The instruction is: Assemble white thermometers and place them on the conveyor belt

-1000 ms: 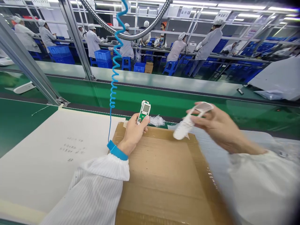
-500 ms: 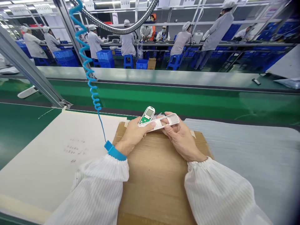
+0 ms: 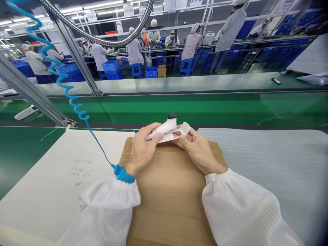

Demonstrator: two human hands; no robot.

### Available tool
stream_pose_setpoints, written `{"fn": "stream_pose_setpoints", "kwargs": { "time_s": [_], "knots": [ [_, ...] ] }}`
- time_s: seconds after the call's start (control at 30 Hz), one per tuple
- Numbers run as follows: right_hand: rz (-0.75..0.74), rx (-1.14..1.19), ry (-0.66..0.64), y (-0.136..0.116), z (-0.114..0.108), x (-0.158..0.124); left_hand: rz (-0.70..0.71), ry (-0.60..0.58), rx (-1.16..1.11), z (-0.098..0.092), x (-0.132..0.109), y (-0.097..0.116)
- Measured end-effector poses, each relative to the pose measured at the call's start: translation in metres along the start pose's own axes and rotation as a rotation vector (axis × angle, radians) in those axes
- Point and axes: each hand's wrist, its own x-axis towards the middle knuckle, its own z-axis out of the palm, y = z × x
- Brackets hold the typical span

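Observation:
My left hand is closed on a white plastic device housing with a dark, blurred tip at its upper end. Its thumb also presses a long white plastic shell lying just below the housing. At the shell's right end, my right hand pinches it between thumb and fingers. Both parts are held above the far end of a brown cardboard sheet. The housing's inner side faces away and is hidden. A blue wrist strap circles my left wrist.
A coiled blue cord runs up from the strap. White paper lies left, white foam sheeting right. Beyond is a green belt, with a white device at its left. Several people in white coats work behind.
The part with the green circuit board and small screen has turned over in my left hand, so its white outside and dark tip now show. The view has shifted slightly.

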Motion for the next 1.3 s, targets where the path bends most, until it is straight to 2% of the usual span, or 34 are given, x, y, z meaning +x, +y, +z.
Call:
{"fn": "stream_pose_setpoints", "kwargs": {
  "time_s": [0.1,0.23,0.33,0.4,0.5,0.63,0.7,0.77,0.83,0.97,1.0,1.03,1.13,1.3],
  "knots": [
    [0.002,-0.048,-0.018,-0.002,-0.001,-0.002,0.023,-0.112,0.003,0.005,-0.003,0.000],
    [0.000,-0.097,0.030,-0.004,0.000,-0.003,-0.015,-0.125,-0.018,0.010,-0.006,0.001],
    [0.006,-0.049,0.112,-0.010,0.007,-0.003,0.032,-0.151,-0.004,0.015,-0.011,0.007],
    [0.057,0.121,0.154,-0.016,0.014,-0.005,0.070,-0.205,0.108,0.020,-0.016,0.014],
    [0.207,0.412,0.233,-0.025,0.023,-0.008,0.089,-0.325,0.393,0.028,-0.022,0.027],
    [0.342,0.506,0.392,-0.028,0.024,-0.010,0.157,-0.513,0.671,0.031,-0.024,0.038],
    [0.363,0.515,0.438,-0.029,0.023,-0.009,0.195,-0.544,0.729,0.031,-0.024,0.038],
    [0.389,0.525,0.422,-0.032,0.023,-0.008,0.193,-0.516,0.737,0.030,-0.023,0.034],
    [0.409,0.541,0.335,-0.034,0.024,-0.007,0.163,-0.414,0.690,0.028,-0.021,0.026],
    [0.366,0.590,0.125,-0.031,0.035,-0.010,0.186,0.018,0.480,0.024,-0.019,0.012],
    [0.357,0.585,0.086,-0.029,0.039,-0.011,0.213,0.084,0.431,0.024,-0.018,0.011],
    [0.349,0.569,0.054,-0.026,0.042,-0.013,0.240,0.108,0.395,0.024,-0.018,0.010],
    [0.314,0.514,0.002,-0.020,0.048,-0.018,0.287,0.074,0.364,0.026,-0.018,0.010],
    [0.286,0.463,-0.005,-0.018,0.047,-0.022,0.348,0.040,0.406,0.028,-0.019,0.014]
  ]
}}
